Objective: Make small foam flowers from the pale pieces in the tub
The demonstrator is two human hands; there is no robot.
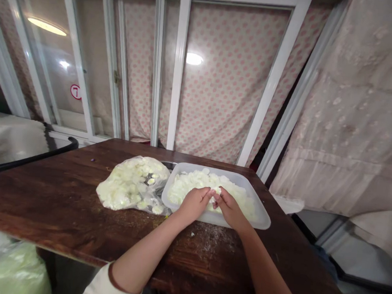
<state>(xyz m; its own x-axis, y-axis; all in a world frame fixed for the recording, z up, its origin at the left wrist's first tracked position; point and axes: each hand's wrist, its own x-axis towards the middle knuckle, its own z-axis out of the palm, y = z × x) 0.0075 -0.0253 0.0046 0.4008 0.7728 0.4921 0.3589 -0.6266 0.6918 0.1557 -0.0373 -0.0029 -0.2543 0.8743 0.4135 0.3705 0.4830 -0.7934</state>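
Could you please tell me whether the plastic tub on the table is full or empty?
The tub is partly full: a pale heap of small flakes covers most of its floor.

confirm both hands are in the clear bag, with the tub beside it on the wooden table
No: in the head view, the left hand and right hand are in the tub, not the clear bag, which sits beside it on the wooden table.

Left hand [194, 205]: over the translucent plastic tub [251, 193] rim, fingers in pale slices [192, 186]
Right hand [231, 209]: just beside left, fingers in same slices
Beside tub: clear plastic bag [133, 183] of pale slices, touching tub
Under both: dark wooden table [40, 202]
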